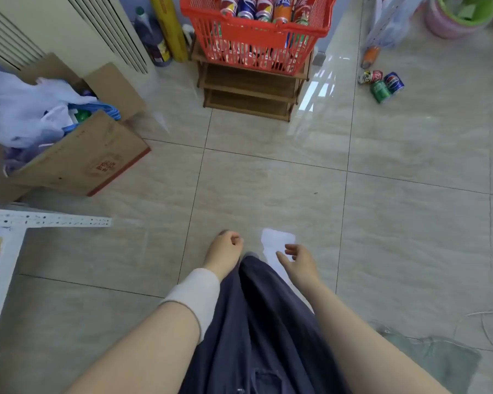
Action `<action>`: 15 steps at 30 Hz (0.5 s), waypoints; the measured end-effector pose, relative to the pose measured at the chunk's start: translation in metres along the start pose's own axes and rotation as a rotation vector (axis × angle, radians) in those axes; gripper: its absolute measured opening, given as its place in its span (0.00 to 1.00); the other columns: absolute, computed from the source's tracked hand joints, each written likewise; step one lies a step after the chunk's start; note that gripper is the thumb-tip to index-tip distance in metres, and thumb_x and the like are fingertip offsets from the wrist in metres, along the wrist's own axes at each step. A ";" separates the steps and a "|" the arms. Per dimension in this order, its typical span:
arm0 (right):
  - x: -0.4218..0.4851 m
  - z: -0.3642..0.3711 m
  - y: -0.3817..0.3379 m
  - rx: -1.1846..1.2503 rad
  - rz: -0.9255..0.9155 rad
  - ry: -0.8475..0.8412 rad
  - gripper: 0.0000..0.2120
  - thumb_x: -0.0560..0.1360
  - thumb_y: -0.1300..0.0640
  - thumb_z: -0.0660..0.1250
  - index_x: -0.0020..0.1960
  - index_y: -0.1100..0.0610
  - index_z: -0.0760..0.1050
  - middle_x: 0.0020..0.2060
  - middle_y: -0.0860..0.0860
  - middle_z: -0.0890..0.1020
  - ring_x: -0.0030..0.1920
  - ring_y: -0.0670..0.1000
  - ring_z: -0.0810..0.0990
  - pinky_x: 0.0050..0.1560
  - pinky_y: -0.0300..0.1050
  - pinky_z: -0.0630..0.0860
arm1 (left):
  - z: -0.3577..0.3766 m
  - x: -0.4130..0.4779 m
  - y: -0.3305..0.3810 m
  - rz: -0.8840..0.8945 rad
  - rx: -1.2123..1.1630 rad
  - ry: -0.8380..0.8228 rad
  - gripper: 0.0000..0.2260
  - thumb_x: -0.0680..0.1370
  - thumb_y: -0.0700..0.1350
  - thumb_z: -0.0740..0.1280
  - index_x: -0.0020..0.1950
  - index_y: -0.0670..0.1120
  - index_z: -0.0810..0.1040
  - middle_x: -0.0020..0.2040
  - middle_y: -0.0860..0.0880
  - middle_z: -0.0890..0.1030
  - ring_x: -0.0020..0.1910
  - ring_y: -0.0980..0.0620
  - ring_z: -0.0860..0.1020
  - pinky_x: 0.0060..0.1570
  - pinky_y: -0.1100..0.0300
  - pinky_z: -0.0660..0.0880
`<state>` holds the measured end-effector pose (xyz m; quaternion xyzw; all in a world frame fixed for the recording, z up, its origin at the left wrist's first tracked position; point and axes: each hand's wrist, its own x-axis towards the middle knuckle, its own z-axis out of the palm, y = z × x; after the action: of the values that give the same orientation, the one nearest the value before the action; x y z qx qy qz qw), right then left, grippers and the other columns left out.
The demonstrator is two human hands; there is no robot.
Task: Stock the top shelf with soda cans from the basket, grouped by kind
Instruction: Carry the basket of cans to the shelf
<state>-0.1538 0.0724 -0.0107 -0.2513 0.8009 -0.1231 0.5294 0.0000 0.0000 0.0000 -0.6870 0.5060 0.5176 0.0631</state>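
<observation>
Far ahead, a red basket [256,48] of upright soda cans [245,7] sits on top of the wooden shelf [248,82]. Near, the left hand [225,247] is curled in an empty fist; the right hand [299,261] hangs with fingers loosely spread

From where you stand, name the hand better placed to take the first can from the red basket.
Right, narrowly. Both hang empty, far from the basket; the right hand has spread fingers, the left hand is curled.
</observation>
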 end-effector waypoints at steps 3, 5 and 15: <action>0.018 -0.017 -0.021 0.030 -0.031 0.049 0.21 0.76 0.53 0.65 0.65 0.60 0.69 0.62 0.54 0.75 0.62 0.53 0.73 0.59 0.42 0.67 | -0.013 0.015 0.026 0.046 -0.018 0.014 0.15 0.79 0.44 0.58 0.64 0.43 0.72 0.63 0.47 0.76 0.62 0.49 0.73 0.54 0.65 0.65; 0.034 -0.028 -0.046 0.046 -0.047 0.085 0.21 0.76 0.52 0.64 0.65 0.60 0.68 0.62 0.54 0.75 0.62 0.53 0.73 0.58 0.43 0.68 | -0.030 0.031 0.050 0.080 -0.025 0.034 0.14 0.80 0.45 0.58 0.64 0.44 0.73 0.63 0.47 0.76 0.62 0.49 0.73 0.54 0.65 0.65; 0.112 -0.054 -0.208 0.149 -0.118 0.198 0.21 0.76 0.52 0.65 0.65 0.60 0.69 0.61 0.55 0.76 0.61 0.53 0.74 0.56 0.43 0.69 | -0.144 0.121 0.159 0.207 -0.075 0.078 0.15 0.80 0.44 0.57 0.65 0.42 0.72 0.63 0.46 0.76 0.62 0.48 0.73 0.55 0.64 0.65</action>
<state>-0.1813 -0.1660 0.0199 -0.2447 0.8217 -0.2374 0.4567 -0.0338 -0.2401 0.0416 -0.6525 0.5566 0.5130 -0.0364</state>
